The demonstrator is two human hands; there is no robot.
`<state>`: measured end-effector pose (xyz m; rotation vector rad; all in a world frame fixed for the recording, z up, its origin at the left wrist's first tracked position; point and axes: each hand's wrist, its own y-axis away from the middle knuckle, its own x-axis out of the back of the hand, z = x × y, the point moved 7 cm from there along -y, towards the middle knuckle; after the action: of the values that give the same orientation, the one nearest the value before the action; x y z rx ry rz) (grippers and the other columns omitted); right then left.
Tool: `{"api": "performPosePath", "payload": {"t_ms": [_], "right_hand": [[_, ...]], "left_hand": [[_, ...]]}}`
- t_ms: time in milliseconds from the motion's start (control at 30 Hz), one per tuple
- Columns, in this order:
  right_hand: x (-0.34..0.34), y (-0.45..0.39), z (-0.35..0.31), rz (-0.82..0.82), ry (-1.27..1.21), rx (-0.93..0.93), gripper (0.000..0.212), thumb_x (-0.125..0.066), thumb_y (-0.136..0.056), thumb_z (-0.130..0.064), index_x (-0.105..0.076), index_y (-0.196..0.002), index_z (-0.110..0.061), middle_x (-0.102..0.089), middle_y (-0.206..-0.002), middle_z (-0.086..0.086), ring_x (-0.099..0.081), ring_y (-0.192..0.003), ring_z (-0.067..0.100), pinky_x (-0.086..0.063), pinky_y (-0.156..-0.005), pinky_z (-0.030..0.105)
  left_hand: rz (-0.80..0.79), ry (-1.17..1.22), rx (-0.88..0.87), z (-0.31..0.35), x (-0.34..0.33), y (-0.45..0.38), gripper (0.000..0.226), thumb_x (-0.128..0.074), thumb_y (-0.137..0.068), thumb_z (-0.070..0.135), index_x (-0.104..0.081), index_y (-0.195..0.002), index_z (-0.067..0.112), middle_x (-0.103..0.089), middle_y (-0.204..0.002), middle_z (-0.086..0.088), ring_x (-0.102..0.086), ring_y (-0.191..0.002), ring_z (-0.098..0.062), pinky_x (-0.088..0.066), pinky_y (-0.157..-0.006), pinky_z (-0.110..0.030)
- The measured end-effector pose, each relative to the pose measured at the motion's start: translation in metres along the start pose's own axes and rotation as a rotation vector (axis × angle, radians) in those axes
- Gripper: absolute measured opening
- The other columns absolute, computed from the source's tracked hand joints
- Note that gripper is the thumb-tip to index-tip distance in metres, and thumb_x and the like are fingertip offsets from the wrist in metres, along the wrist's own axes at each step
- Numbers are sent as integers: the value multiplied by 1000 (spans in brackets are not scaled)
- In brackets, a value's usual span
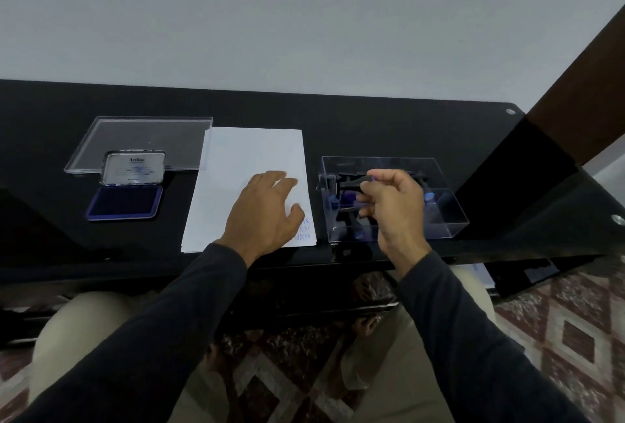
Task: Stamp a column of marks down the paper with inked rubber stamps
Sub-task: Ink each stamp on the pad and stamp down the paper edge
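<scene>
Right hand point(394, 206) has its fingers curled around a dark rubber stamp point(355, 183), pinching the handle right over the clear plastic box point(449, 216) where the other stamps sit. It's in the air, not touching the box floor as far as I can tell. Which way the rubber face points I honestly can't make out, too dark.

Left hand point(267, 209) lies flat on the paper point(247, 152), fingers straight and a bit spread, pinning the sheet down. Good habit, keep it there so the sheet doesn't slide.

Just beside that thumb, at the near right corner of the paper, there are three blue marks point(304, 229) stacked in a column already, so I'd say this is early in the job.

The open ink pad point(125, 201) is on the far side of the paper, well apart from the stamp. So my take: carry the stamp across above the left hand, press it flat on the pad, then land it square in line with the column. Tilting it would probably smudge an edge.
</scene>
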<state>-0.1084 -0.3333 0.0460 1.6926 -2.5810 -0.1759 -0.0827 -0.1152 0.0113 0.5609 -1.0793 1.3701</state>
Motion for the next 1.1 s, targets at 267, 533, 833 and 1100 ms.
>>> {"api": "performPosePath", "payload": {"t_ms": [267,533,833,1100], "right_hand": [[72,-9,-13,224,82,94,9,-65,-83,-10,-62,-87,-17,-70,-79,5,-71,-71,23,-52,-53,33],[128,-13,-23,354,477,193,14,-71,-79,-16,-63,-87,-23,-66,-85,-7,-62,-77,3,-49,-67,16],[126,-27,-18,235,983,283,12,-66,-81,-16,-56,-87,-21,-55,-90,-2,-56,-76,15,-54,-68,35],[106,-29,-24,114,1318,253,10,-59,-83,-15,-50,-88,-18,-47,-91,2,-47,-73,23,-39,-64,35]], "left_hand": [[5,21,-205,89,-8,-23,51,-54,-95,40,-56,-141,17,-53,-145,-2,-41,-138,-21,-35,-116,-36],[-76,-6,-346,145,-42,-33,50,-53,-95,42,-59,-136,14,-54,-145,-5,-43,-136,-22,-33,-118,-39],[-158,-54,-357,156,-72,-41,53,-46,-97,43,-55,-142,16,-50,-150,-5,-39,-143,-23,-31,-119,-46],[-177,-68,-344,152,-77,-41,53,-45,-99,44,-53,-143,16,-46,-154,-3,-35,-146,-21,-27,-122,-45]]}}
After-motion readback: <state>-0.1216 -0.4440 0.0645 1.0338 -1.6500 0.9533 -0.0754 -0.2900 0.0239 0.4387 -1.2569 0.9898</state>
